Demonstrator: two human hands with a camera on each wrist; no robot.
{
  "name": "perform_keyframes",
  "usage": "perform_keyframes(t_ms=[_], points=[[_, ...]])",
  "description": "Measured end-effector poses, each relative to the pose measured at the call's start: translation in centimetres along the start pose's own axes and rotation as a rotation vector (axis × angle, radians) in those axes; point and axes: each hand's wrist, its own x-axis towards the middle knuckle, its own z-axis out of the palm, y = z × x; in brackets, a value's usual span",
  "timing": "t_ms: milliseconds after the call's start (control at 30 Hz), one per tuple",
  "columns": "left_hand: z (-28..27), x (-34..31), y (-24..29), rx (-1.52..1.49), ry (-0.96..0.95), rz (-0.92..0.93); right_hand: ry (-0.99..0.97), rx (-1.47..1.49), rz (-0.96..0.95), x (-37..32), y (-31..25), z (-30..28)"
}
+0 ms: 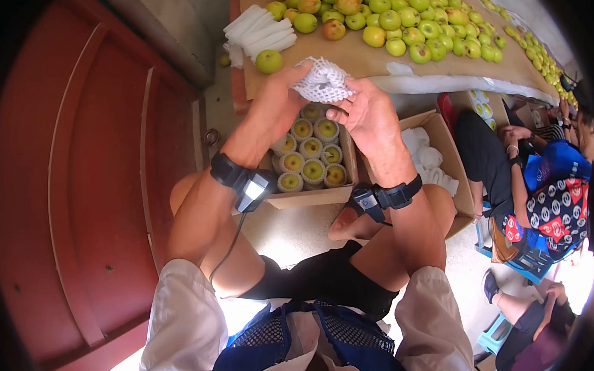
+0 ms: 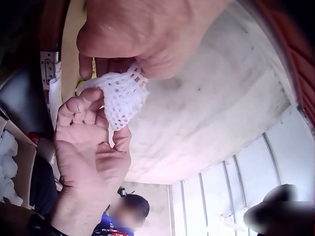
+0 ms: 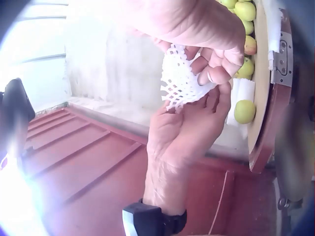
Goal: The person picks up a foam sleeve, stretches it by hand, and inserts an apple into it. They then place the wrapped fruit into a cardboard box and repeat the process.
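Observation:
Both hands hold a white foam net sleeve [image 1: 323, 80] above a cardboard box of net-wrapped apples. The left hand [image 1: 279, 102] pinches its left side, and the right hand [image 1: 373, 116] grips its right edge with curled fingers. In the left wrist view the net [image 2: 120, 96] is spread between the two hands. In the right wrist view the net [image 3: 182, 81] stretches between the fingers of both hands. Whether an apple is inside the net cannot be told. Wrapped apples [image 1: 313, 148] fill the box [image 1: 309, 199] below the hands.
Loose green apples [image 1: 390, 20] lie on the brown table [image 1: 346, 55], with a stack of white net sleeves [image 1: 260, 33] and a single apple [image 1: 269, 61] near its left edge. Another box [image 1: 466, 193] holds white nets at the right. Seated people are further right; a red door [image 1: 98, 177] stands left.

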Motion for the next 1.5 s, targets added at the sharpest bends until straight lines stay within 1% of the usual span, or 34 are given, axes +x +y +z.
perform_keyframes(t_ms=[100, 133, 233, 300, 333, 433, 533, 633, 733, 833, 933, 1000, 1100, 1233, 1300, 1500], points=[[-0.3, 0.3, 0.0, -0.094, 0.004, -0.046, -0.080, 0.051, 0.049, 0.1, -0.2, -0.2], [-0.5, 0.2, -0.1, -0.117, 0.005, -0.055, -0.065, 0.071, 0.056, 0.1, -0.2, -0.3], [-0.3, 0.2, 0.0, -0.076, -0.014, -0.037, -0.043, 0.123, 0.061, 0.5, -0.4, -0.7], [-0.5, 0.2, 0.2, 0.053, -0.103, 0.013, -0.066, 0.133, 0.034, 0.6, -0.8, -0.9], [-0.5, 0.2, 0.3, 0.117, -0.148, 0.038, -0.048, 0.143, 0.021, 0.5, -0.9, -0.9], [0.2, -0.8, 0.7, 0.317, -0.083, 0.058, -0.015, 0.173, -0.026, 0.1, -1.4, -0.8], [-0.5, -0.5, 0.5, 0.465, -0.027, 0.052, 0.000, 0.189, -0.065, -0.2, -1.6, -0.8], [-1.2, -0.1, 0.4, 0.465, 0.016, 0.009, 0.028, 0.177, -0.071, -0.1, -1.7, -0.7], [-1.8, 0.4, -0.1, 0.202, -0.052, -0.045, 0.011, 0.164, -0.050, 0.3, -1.6, -1.1], [-2.0, 0.9, -0.2, 0.030, -0.099, -0.061, 0.007, 0.144, -0.035, 0.4, -1.5, -1.2], [-1.8, 0.9, -0.1, -0.104, -0.087, -0.058, -0.014, 0.147, -0.017, 0.3, -1.4, -1.3], [-1.5, 0.6, 0.0, -0.133, -0.116, -0.076, -0.017, 0.141, -0.012, 0.1, -1.2, -1.0], [-1.2, 0.4, 0.0, -0.154, -0.154, -0.095, -0.073, 0.138, 0.012, 0.3, -0.7, -1.5], [-0.9, 0.2, 0.1, -0.132, -0.180, -0.077, -0.036, 0.055, -0.008, 0.4, -0.1, -1.5], [-0.6, -0.1, 0.3, -0.106, -0.159, -0.052, 0.018, 0.051, -0.024, 0.1, -0.1, -0.9], [-1.0, 0.2, 0.1, -0.096, -0.153, -0.054, -0.021, 0.011, 0.010, 0.3, -0.2, -1.2]])
